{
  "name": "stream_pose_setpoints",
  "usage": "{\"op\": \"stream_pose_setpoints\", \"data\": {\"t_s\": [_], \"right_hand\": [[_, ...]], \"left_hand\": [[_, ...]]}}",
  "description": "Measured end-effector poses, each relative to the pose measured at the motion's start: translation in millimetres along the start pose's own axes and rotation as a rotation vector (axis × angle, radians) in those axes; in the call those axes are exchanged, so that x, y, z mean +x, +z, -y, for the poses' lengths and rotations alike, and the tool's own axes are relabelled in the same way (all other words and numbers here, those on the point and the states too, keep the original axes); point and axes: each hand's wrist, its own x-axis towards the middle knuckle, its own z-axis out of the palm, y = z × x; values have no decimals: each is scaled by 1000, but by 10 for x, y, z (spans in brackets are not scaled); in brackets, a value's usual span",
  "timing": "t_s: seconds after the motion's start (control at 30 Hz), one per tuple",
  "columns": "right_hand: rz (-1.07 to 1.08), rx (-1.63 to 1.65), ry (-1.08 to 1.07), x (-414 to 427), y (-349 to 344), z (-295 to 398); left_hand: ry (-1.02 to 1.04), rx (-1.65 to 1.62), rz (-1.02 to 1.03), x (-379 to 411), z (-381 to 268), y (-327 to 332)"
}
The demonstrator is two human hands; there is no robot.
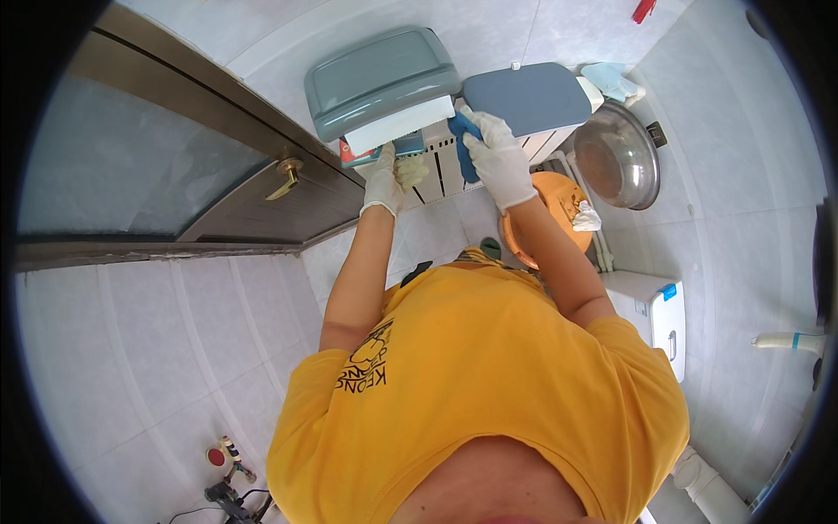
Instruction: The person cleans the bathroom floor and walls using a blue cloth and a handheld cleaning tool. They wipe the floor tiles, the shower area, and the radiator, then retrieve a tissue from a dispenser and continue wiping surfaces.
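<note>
My right hand (499,157), in a white glove, grips a blue cloth (466,154) that hangs down beside the white slotted storage cabinet (429,173). Close by, my left hand (383,183), also gloved, is at the front of a storage unit with a grey-green lid (383,75). Its thumb points up toward a white panel (399,124) below that lid. Red and blue packaging (357,152) shows under the panel. Pale, crumpled material (411,170) lies by my left fingers; whether it is glove or something else is unclear.
A blue-grey-topped cabinet (527,98) stands to the right, with a light-blue cloth (610,80) behind. A metal basin (617,157) leans on the wall above an orange basin (556,196) holding white crumpled material (586,216). At left is a door with a brass handle (286,178).
</note>
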Motion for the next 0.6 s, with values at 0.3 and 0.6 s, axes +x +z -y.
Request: {"op": "stream_pose_setpoints", "data": {"t_s": [0.3,0.6], "right_hand": [[-121,-392,-93,214,201,-48],[56,-747,109,465,684,66]], "left_hand": [[98,-138,-127,15,-53,127],[435,7,-164,-700,-160,-273]]}}
